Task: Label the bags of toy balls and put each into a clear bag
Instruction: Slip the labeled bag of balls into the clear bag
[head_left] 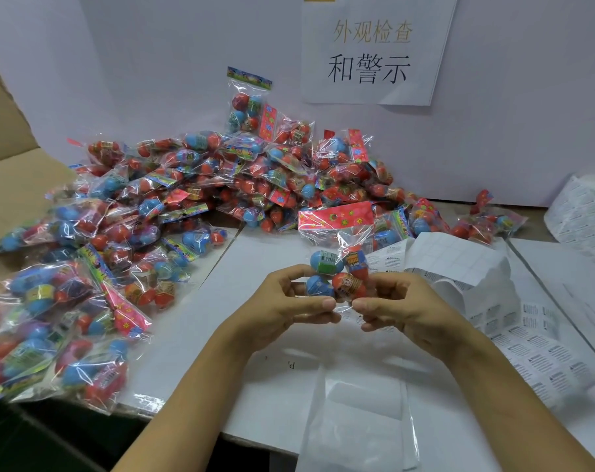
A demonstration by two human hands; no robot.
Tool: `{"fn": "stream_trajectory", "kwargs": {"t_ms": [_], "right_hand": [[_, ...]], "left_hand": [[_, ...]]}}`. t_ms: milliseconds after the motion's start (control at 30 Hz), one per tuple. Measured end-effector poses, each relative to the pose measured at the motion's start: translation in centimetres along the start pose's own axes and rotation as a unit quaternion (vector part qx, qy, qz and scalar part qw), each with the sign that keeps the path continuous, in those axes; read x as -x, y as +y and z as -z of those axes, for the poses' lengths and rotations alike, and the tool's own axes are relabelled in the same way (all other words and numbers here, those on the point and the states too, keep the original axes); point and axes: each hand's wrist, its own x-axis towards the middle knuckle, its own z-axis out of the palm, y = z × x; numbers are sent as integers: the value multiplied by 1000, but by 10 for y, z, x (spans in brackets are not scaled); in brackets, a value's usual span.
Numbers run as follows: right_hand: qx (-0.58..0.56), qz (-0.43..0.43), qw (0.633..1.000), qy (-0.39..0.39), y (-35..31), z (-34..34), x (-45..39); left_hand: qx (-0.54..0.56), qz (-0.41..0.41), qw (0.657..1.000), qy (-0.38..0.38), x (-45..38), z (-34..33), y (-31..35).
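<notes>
Both hands, left hand [286,301] and right hand [391,301], are pinching one bag of toy balls [337,264]; slick film risking slipping toward the clear bag [357,420] below them, unlabelled

Cut off at left edge: cardboard box [3,137] and heap of ball bags [33,318]. Label roll [585,212] cropped at right; print too small, possibly warnings.

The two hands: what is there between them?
In the head view, the bag of toy balls sits between the left hand and right hand, both holding it.
</notes>
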Motion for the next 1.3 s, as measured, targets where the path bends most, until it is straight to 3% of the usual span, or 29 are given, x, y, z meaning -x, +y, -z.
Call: {"fn": "stream_trajectory", "kwargs": {"t_ms": [200, 300, 433, 500, 567, 667, 800, 967, 1033, 1200, 1300], "right_hand": [[-72, 3, 997, -27, 3, 10, -1], [-55, -2, 998, -7, 3, 11, -2], [-6, 18, 993, 117, 8, 4, -6], [83, 79, 967, 225, 13, -2, -6], [151, 127, 947, 254, 17, -10, -6], [157, 131, 959, 196, 21, -20, -6], [113, 126, 976, 136, 25, -25, -6], [69, 105, 979, 158, 24, -23, -7], [47, 94, 980, 168, 23, -22, -8], [-121, 40, 984, 123, 14, -20, -9], [-148, 18, 985, 89, 11, -21, -8]], "left_hand": [[12, -16, 999, 32, -1, 4, -1], [6, -19, 999, 47, -2, 4, -2], [6, -32, 995, 92, -5, 4, -4], [2, -55, 991, 124, -7, 2, -7], [-25, -80, 983, 165, -10, 1, -11], [-101, -101, 972, 188, -10, -1, -17], [-148, -130, 974, 113, -7, -5, -19], [-191, -146, 967, 80, -7, -8, -23], [-209, -158, 960, 101, -7, -8, -23], [-177, -120, 956, 199, -13, -4, -23], [-74, -66, 985, 139, -13, -3, -23]]}}
